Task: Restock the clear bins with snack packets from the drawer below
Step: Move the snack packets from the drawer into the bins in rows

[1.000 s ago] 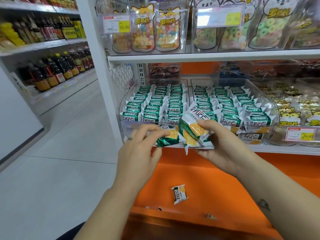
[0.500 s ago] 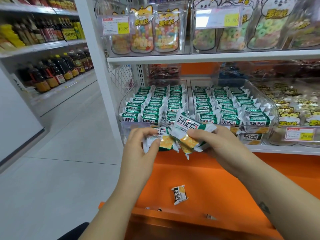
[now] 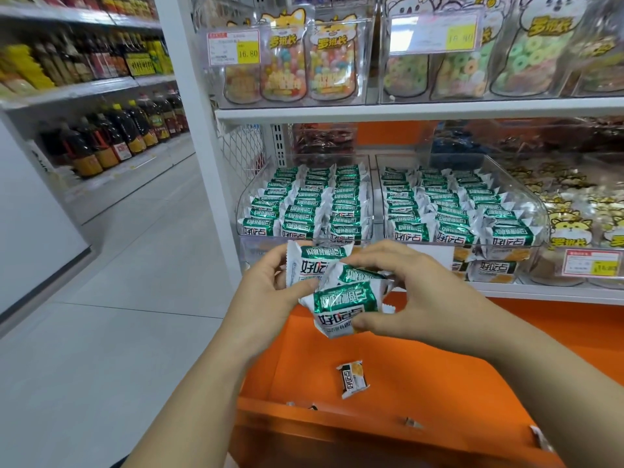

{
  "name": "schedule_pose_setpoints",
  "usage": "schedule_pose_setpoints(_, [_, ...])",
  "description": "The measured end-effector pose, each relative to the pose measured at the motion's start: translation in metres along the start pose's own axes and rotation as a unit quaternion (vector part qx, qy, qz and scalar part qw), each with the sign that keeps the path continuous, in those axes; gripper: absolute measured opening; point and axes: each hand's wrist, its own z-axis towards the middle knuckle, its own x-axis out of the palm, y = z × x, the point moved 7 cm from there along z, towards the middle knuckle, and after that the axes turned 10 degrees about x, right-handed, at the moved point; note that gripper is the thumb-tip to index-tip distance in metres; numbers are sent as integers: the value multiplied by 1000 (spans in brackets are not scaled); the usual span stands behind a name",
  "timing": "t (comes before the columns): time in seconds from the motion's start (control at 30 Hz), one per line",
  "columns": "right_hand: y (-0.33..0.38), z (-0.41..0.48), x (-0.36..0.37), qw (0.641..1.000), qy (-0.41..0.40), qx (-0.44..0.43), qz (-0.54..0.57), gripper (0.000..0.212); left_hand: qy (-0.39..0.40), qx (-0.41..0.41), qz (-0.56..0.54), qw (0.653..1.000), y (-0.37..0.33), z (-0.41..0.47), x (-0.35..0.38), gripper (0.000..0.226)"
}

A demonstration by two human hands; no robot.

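A small bunch of green-and-white snack packets [image 3: 341, 298] is held between both hands in front of the shelf. My left hand [image 3: 266, 298] grips the upper left packet [image 3: 304, 268]; my right hand [image 3: 418, 298] pinches the lower packets from the right. Just behind them stand two clear bins, the left bin [image 3: 243, 211] and the right bin [image 3: 537, 214], both packed with rows of the same packets. Below, the orange drawer [image 3: 422, 383] is open, with one loose packet [image 3: 353, 380] lying on its floor.
A clear bin of yellow-labelled sweets [image 3: 574, 231] with a price tag [image 3: 592, 266] sits to the right. Candy bags [image 3: 310, 59] fill the shelf above. Bottles [image 3: 111, 140] line the aisle shelves at left. The drawer's front edge [image 3: 371, 430] juts toward me.
Both hands have drawn together and the packets have been turned, so their green printed faces now show instead of the yellow sides. The bunch sits slightly lower and closer to me.
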Motion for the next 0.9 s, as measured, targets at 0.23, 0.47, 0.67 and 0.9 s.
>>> schedule_pose_setpoints(0.23, [-1, -6, -6, 997, -31, -8, 77, 43, 53, -8, -137, 989, -4, -5, 7, 31])
schedule_pose_setpoints(0.47, [5, -12, -10, 980, -52, -41, 187, 29, 114, 76, -64, 989, -18, -11, 16, 97])
schedule_pose_setpoints(0.67, [14, -14, -13, 979, -70, -66, 177, 32, 111, 127, 12, 986, -24, -16, 15, 89])
schedule_pose_setpoints(0.9, [20, -14, -13, 989, -57, -95, 100, 31, 123, 141, 51, 981, -26, -20, 18, 79])
